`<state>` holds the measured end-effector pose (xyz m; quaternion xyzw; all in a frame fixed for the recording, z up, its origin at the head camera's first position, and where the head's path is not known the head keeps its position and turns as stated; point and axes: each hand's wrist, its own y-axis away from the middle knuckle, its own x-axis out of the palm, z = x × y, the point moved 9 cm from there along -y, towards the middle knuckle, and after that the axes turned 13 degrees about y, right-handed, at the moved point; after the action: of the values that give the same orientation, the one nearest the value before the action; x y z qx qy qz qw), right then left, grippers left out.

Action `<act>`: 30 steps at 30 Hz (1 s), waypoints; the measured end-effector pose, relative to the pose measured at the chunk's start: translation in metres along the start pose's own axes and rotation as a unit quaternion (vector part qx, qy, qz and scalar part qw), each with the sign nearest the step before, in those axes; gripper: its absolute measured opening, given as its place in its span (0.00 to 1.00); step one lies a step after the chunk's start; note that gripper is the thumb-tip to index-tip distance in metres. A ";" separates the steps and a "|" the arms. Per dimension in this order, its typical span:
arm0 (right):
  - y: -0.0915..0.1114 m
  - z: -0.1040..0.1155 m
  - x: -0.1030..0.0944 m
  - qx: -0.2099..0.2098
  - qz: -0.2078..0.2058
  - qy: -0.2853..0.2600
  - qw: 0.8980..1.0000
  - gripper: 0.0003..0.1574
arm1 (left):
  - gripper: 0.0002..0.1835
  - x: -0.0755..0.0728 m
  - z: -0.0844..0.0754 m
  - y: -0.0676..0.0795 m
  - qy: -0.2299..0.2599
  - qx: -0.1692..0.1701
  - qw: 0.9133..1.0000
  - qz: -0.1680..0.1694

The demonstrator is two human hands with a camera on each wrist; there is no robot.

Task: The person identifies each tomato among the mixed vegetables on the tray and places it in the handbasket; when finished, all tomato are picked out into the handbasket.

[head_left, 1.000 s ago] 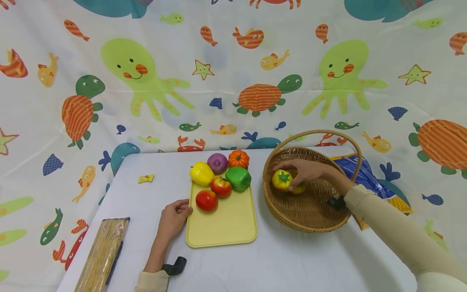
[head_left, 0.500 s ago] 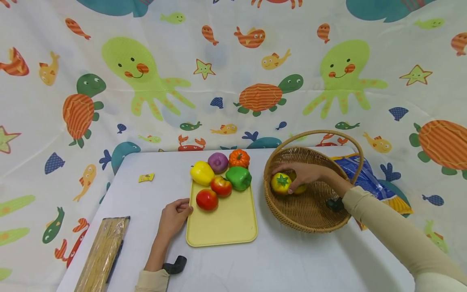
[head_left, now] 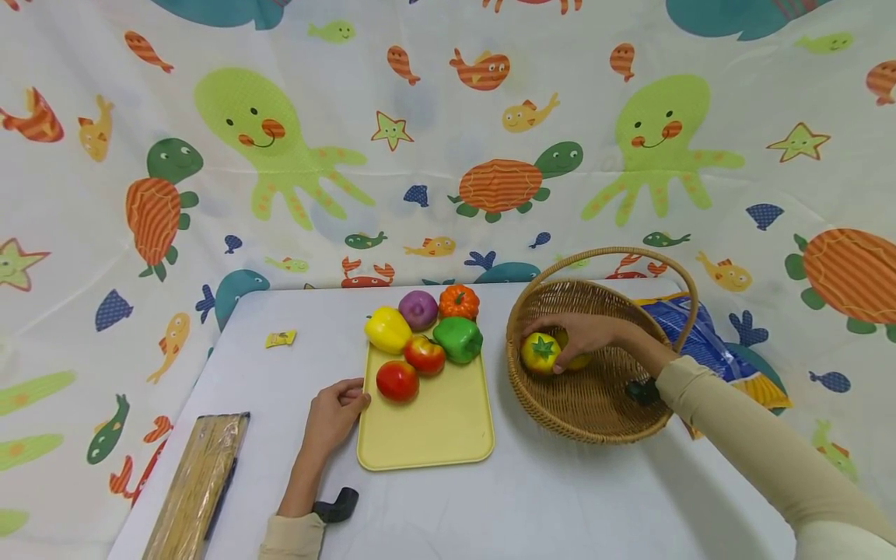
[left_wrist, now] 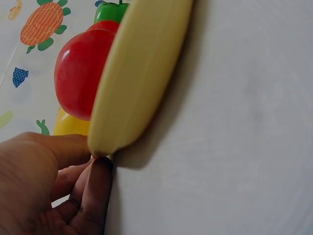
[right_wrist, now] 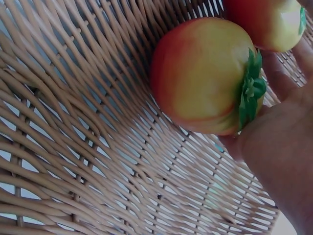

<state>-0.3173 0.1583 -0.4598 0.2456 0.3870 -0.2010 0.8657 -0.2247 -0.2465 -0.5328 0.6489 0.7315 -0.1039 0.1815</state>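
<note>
In the head view my left hand pinches the left rim of a pale yellow tray, thumb above and fingers below the edge. Two red-yellow fruits, a yellow pepper-shaped piece and a green bell pepper lie on the tray's far half. My right hand reaches into a wicker basket. Its thumb and fingers curl round a yellow-red tomato with a green leafy top. A second tomato lies close by, partly hidden by the hand in the head view.
A purple onion and an orange pumpkin sit at the tray's far edge. Behind the basket lies a blue and yellow bag. A long plastic-wrapped pack and a small yellow packet lie to the left. A patterned curtain stands behind.
Over the last second the right hand shifted slightly inside the basket, and the tomato by its thumb moved slightly. The left hand stays on the tray rim.
</note>
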 end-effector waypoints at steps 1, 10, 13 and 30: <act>0.000 0.000 0.000 0.006 0.000 0.004 1.000 0.48 | 0.19 0.000 0.000 -0.001 0.001 0.000 1.000 0.001; 0.000 -0.003 0.002 0.034 0.014 0.009 0.999 0.51 | 0.20 0.000 -0.001 -0.005 0.005 0.001 1.000 0.007; 0.000 -0.003 0.003 0.039 0.016 0.005 0.999 0.51 | 0.20 -0.001 0.000 -0.007 0.003 0.004 1.000 0.007; 0.023 0.018 -0.029 0.052 -0.064 0.049 0.995 0.51 | 0.20 -0.002 -0.001 -0.009 0.009 0.011 1.000 0.009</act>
<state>-0.3127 0.1706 -0.4207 0.2747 0.4327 -0.2636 0.8172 -0.2332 -0.2493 -0.5312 0.6584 0.7260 -0.1046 0.1690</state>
